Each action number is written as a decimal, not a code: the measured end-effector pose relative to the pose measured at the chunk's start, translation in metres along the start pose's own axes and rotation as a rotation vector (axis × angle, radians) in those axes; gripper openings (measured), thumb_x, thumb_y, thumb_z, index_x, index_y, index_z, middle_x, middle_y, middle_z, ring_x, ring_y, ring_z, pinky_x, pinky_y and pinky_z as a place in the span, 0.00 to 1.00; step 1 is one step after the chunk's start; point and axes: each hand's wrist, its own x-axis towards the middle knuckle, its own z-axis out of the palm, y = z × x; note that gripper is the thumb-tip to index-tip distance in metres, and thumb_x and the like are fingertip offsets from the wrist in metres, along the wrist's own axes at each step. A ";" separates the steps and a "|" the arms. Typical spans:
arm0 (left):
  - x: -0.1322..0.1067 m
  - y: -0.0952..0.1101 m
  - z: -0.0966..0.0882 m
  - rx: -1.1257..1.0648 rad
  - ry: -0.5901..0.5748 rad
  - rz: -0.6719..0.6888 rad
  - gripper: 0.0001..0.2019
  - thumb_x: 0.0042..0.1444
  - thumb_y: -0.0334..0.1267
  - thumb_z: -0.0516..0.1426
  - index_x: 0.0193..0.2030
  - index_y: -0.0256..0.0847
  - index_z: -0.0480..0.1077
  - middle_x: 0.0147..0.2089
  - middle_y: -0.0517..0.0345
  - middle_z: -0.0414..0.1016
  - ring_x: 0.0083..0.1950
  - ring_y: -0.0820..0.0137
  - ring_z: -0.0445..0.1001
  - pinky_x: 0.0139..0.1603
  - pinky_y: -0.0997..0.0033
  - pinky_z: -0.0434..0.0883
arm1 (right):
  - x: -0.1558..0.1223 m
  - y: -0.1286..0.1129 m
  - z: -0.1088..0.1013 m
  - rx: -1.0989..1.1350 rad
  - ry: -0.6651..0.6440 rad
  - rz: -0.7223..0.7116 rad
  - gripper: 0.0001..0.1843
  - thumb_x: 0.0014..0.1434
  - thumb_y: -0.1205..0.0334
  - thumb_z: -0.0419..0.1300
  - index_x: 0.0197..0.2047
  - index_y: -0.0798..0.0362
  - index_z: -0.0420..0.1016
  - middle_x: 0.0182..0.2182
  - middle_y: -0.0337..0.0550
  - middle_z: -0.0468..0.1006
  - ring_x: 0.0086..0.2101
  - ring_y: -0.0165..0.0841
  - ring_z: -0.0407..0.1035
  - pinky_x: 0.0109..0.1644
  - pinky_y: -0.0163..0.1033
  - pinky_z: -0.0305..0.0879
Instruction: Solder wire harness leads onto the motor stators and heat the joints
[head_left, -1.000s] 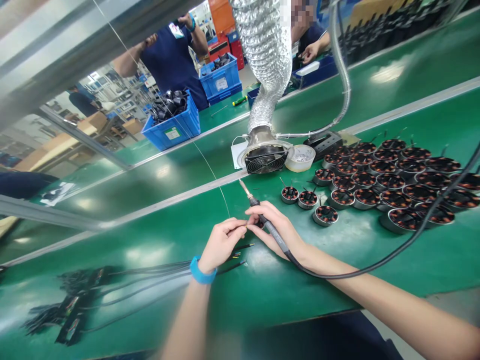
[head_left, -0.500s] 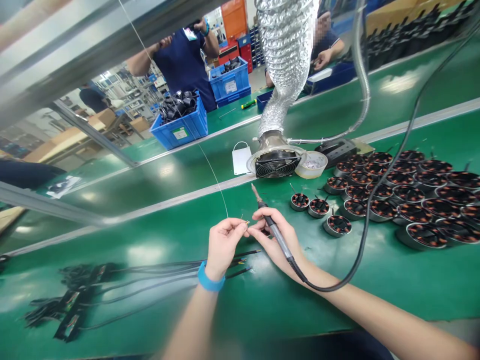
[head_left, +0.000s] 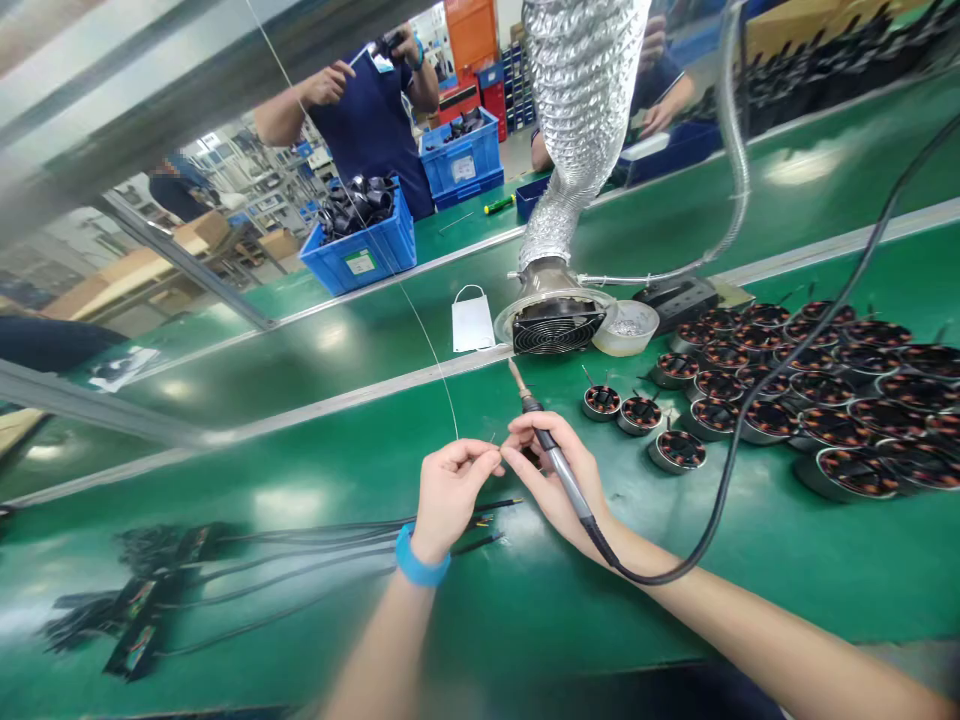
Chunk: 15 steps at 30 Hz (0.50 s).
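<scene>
My right hand is closed around a soldering iron, its tip pointing up and away. The thumb and a fingertip of that hand also meet my left fingertips. My left hand, with a blue band at the wrist, is pinched on a thin wire, mostly hidden by the fingers. A thin strand of solder wire hangs from above and reaches down to the left hand. Part of a dark round motor part shows behind the right fingers. Black cables with bared ends lie under and beside my left wrist.
Many motor stators in metal rings stand at the right. A fume fan on a foil duct and a translucent bowl are ahead. The iron's cord loops over the right side. Blue crates and co-workers are beyond.
My hands stay nearly in place, fingertips still together. The small golden wire end that showed between them is now covered. The view has shifted slightly.
</scene>
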 end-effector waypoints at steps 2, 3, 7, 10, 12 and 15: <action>-0.001 0.000 0.001 -0.009 0.013 0.000 0.10 0.57 0.42 0.65 0.33 0.36 0.78 0.30 0.54 0.80 0.34 0.69 0.77 0.40 0.71 0.73 | -0.001 0.001 0.001 0.034 0.019 0.037 0.14 0.60 0.61 0.67 0.47 0.47 0.71 0.37 0.39 0.75 0.35 0.31 0.75 0.40 0.37 0.75; -0.001 0.000 0.001 -0.019 0.022 0.000 0.10 0.57 0.41 0.65 0.34 0.36 0.78 0.30 0.54 0.80 0.34 0.70 0.77 0.40 0.72 0.73 | -0.002 0.002 0.002 0.051 0.031 0.063 0.14 0.59 0.60 0.68 0.47 0.47 0.71 0.38 0.39 0.75 0.34 0.30 0.75 0.39 0.36 0.75; -0.002 -0.001 0.001 -0.057 0.046 0.006 0.09 0.58 0.41 0.65 0.35 0.36 0.79 0.30 0.55 0.80 0.34 0.70 0.77 0.41 0.72 0.74 | -0.008 0.005 0.004 0.070 0.032 0.127 0.15 0.58 0.59 0.69 0.47 0.47 0.72 0.38 0.39 0.75 0.32 0.29 0.75 0.37 0.35 0.75; -0.002 -0.001 0.000 -0.054 0.045 0.007 0.09 0.58 0.41 0.65 0.34 0.36 0.79 0.30 0.55 0.80 0.34 0.71 0.77 0.41 0.72 0.73 | -0.010 0.006 0.005 0.045 0.029 0.094 0.15 0.59 0.61 0.68 0.48 0.47 0.72 0.40 0.40 0.74 0.34 0.29 0.75 0.39 0.36 0.74; -0.001 0.000 -0.001 -0.042 0.038 0.005 0.09 0.58 0.41 0.65 0.35 0.36 0.79 0.30 0.55 0.80 0.34 0.71 0.77 0.41 0.72 0.73 | -0.009 0.006 0.004 0.047 0.035 0.069 0.16 0.60 0.62 0.67 0.50 0.46 0.72 0.40 0.40 0.75 0.36 0.30 0.75 0.41 0.37 0.74; -0.001 0.001 -0.001 -0.030 0.024 0.003 0.09 0.58 0.41 0.64 0.35 0.35 0.79 0.30 0.54 0.80 0.34 0.70 0.77 0.41 0.72 0.73 | -0.007 0.005 0.003 0.065 0.022 0.061 0.16 0.60 0.63 0.67 0.51 0.46 0.71 0.38 0.39 0.76 0.36 0.30 0.75 0.42 0.37 0.73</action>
